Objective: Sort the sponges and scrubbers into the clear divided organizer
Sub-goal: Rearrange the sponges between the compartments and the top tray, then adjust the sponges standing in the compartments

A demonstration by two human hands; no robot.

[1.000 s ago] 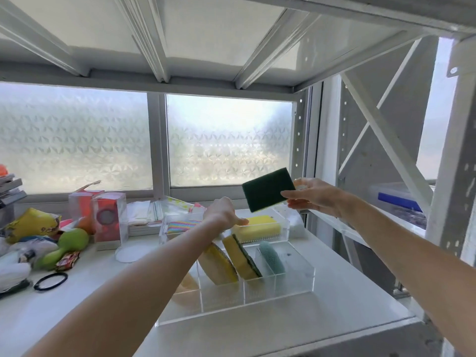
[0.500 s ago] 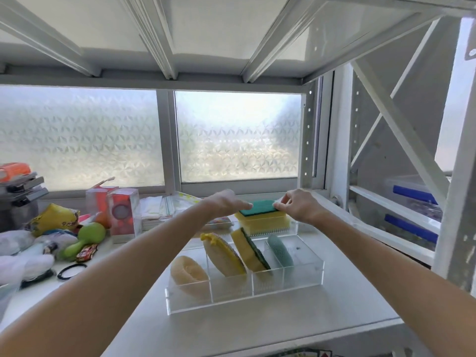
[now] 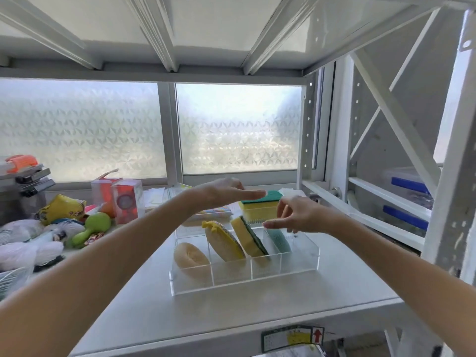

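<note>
The clear divided organizer [image 3: 301, 266] stands on the white shelf. It holds a tan round scrubber [image 3: 190, 257], a yellow oval sponge [image 3: 224, 240], a yellow-green sponge [image 3: 248, 239] and a teal scrubber [image 3: 279, 239], each leaning in its own compartment. Behind it a green pad [image 3: 265, 197] lies on a yellow sponge [image 3: 257, 210] in a clear box. My left hand [image 3: 221, 193] hovers flat over that area, fingers extended, holding nothing. My right hand [image 3: 296, 215] is just right of the stack, fingers spread, empty.
Clutter fills the left of the shelf [image 3: 154, 305]: a green toy [image 3: 91, 228], yellow packet [image 3: 60, 208], red-white boxes [image 3: 121, 199], white bags [image 3: 28, 248]. Frosted windows stand behind. A shelf upright [image 3: 448, 202] and diagonal braces close off the right.
My right hand carried the green pad down onto the yellow sponge, let go and drew back slightly. My left hand rose and flattened.
</note>
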